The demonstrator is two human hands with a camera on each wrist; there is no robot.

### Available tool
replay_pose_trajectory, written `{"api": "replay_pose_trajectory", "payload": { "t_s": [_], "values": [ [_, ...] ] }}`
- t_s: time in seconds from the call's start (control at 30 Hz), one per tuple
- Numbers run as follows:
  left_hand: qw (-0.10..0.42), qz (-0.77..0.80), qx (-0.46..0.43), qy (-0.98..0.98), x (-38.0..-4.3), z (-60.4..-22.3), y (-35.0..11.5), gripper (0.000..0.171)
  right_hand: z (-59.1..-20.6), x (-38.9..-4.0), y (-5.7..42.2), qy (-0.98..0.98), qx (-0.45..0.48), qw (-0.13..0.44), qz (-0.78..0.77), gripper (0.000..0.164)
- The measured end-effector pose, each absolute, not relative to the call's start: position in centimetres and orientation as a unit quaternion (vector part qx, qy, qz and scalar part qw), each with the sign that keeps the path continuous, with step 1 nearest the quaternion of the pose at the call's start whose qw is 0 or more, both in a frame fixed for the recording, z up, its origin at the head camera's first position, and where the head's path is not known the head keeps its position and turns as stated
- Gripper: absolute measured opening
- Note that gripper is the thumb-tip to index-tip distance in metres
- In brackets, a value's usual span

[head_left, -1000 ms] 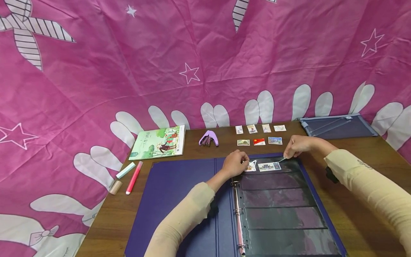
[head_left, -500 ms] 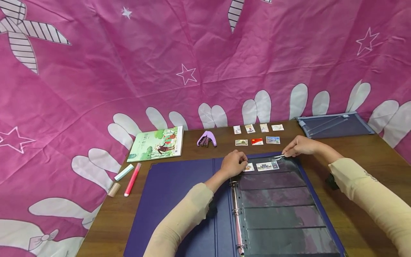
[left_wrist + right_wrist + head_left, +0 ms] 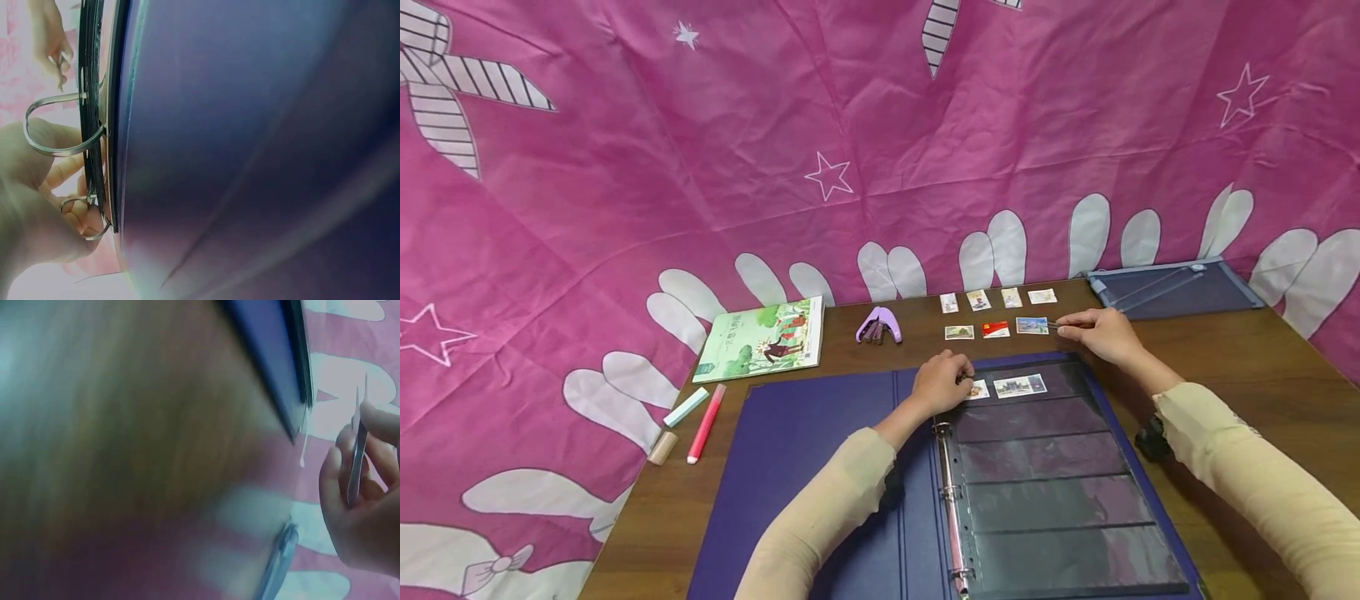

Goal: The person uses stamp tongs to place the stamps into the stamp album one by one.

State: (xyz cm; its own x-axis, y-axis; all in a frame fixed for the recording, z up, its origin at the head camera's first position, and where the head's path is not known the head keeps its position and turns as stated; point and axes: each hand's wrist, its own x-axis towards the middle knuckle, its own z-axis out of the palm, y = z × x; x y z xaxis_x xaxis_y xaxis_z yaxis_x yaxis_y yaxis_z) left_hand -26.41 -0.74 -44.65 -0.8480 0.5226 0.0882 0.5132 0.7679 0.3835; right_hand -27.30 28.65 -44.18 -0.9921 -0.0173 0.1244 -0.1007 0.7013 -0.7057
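My right hand (image 3: 1103,333) pinches a pair of metal tweezers (image 3: 358,462). Their tips reach the right edge of a blue stamp (image 3: 1032,326) on the table; whether they grip it I cannot tell. The stamp album (image 3: 820,467) lies open, with a black pocket page (image 3: 1037,461) on its right side. My left hand (image 3: 940,383) rests at the page's top left corner, partly over a small stamp (image 3: 978,390). Beside that one, a wider stamp (image 3: 1020,385) lies in the top row. In the left wrist view, curled fingers touch the page by the metal rings (image 3: 62,150).
Several more stamps (image 3: 996,330) lie in two rows behind the album. A purple stapler-like tool (image 3: 878,325) and a green picture book (image 3: 763,342) stand to their left. Markers (image 3: 707,423) lie at the left edge. A grey zip pouch (image 3: 1180,292) lies at the back right.
My right hand has moved with the tweezers from the page's top right corner back to the blue stamp. The pocket film there no longer glints. My left hand has stayed put.
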Motion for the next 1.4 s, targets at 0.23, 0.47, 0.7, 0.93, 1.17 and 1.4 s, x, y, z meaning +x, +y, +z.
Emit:
{"api": "replay_pose_trajectory", "payload": {
  "t_s": [0.23,0.47,0.7,0.93,1.17,1.4],
  "values": [
    [0.018,0.195,0.277,0.941,-26.4,-45.0,-0.7,0.016,-44.4,-27.9,26.9,-0.95,0.037,0.076,0.301,0.028],
    [0.018,0.195,0.276,0.941,-26.4,-44.9,-0.7,0.016,-44.2,-28.8,26.6,-0.961,0.008,0.088,0.261,0.027],
    [0.018,0.194,0.273,0.942,-26.5,-44.7,-0.5,0.017,-44.1,-29.3,27.6,-0.961,-0.031,0.092,0.257,0.028],
    [0.023,0.188,0.267,0.945,-26.7,-44.8,-0.6,0.017,-44.2,-29.4,27.8,-0.963,-0.065,0.072,0.253,0.03],
    [0.023,0.192,0.268,0.944,-26.7,-44.9,-0.6,0.016,-44.3,-29.4,27.8,-0.968,-0.071,0.064,0.234,0.031],
    [0.024,0.195,0.268,0.943,-26.6,-44.8,-0.7,0.017,-44.5,-29.5,27.8,-0.969,-0.074,0.063,0.226,0.03]
  ]
}}
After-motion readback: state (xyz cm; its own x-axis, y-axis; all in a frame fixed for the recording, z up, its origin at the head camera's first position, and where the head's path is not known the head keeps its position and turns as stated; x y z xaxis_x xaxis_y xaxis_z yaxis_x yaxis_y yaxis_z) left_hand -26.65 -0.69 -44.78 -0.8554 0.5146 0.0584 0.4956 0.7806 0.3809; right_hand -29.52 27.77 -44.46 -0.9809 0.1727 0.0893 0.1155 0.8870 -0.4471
